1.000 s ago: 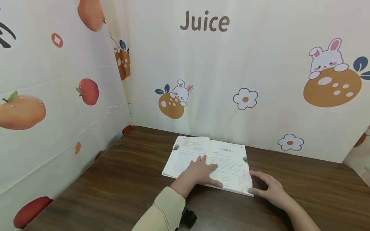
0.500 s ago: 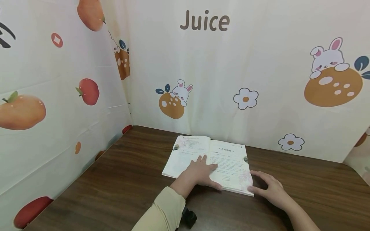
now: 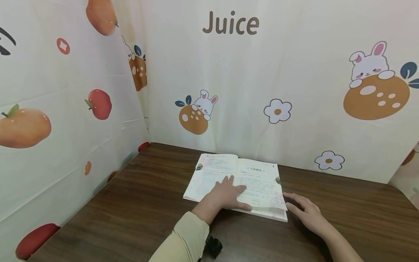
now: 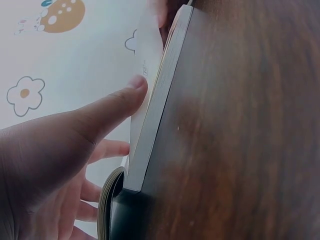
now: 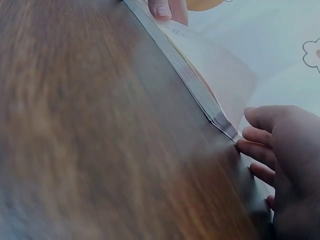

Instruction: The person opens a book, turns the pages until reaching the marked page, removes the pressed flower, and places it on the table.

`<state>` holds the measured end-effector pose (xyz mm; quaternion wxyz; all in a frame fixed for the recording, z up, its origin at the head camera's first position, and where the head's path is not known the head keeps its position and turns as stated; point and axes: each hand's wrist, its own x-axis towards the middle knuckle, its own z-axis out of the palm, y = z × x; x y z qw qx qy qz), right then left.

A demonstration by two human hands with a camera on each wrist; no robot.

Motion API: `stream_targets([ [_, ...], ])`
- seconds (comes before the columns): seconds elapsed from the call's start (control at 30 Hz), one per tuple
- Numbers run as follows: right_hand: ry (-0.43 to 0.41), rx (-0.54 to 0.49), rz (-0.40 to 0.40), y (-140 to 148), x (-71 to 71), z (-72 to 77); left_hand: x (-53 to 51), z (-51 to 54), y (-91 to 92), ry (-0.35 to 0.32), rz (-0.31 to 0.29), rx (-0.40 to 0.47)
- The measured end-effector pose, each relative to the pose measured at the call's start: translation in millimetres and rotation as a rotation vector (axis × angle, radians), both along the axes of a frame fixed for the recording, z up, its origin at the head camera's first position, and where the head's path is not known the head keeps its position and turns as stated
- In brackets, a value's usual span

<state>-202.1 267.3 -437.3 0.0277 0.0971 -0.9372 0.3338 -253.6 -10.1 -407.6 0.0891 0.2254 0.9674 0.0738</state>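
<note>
An open book (image 3: 262,178) with printed pages lies on the brown table. My left hand (image 3: 226,194) rests spread across the middle of the book, its thumb (image 4: 127,95) pressing the right page near its lower edge. At the book's lower right corner, the right page (image 3: 270,205) bows up off the pages beneath. My right hand (image 3: 309,214) is at that corner, thumb near the raised page and fingers (image 5: 257,152) loosely bent against the book's side. Whether the thumb touches the page is not clear.
Wood-grain table (image 3: 140,196) surrounds the book. Behind it hangs a printed curtain (image 3: 242,72), with another on the left. A small black object (image 3: 214,246) shows by the left sleeve (image 3: 184,236).
The right page's lower right corner has lifted, exposing pages below. My right thumb has moved up and slightly away from the lower corner. My left hand stays in place.
</note>
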Motion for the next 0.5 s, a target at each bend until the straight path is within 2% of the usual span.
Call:
stream_targets([
  [0.3,-0.009,-0.008,0.017,1.3,-0.3,-0.2,1.1,1.7,0.3,0.010,0.003,-0.014],
  [0.5,0.007,0.030,0.002,1.4,-2.8,-2.4,0.9,0.2,1.4,0.017,0.004,-0.012],
])
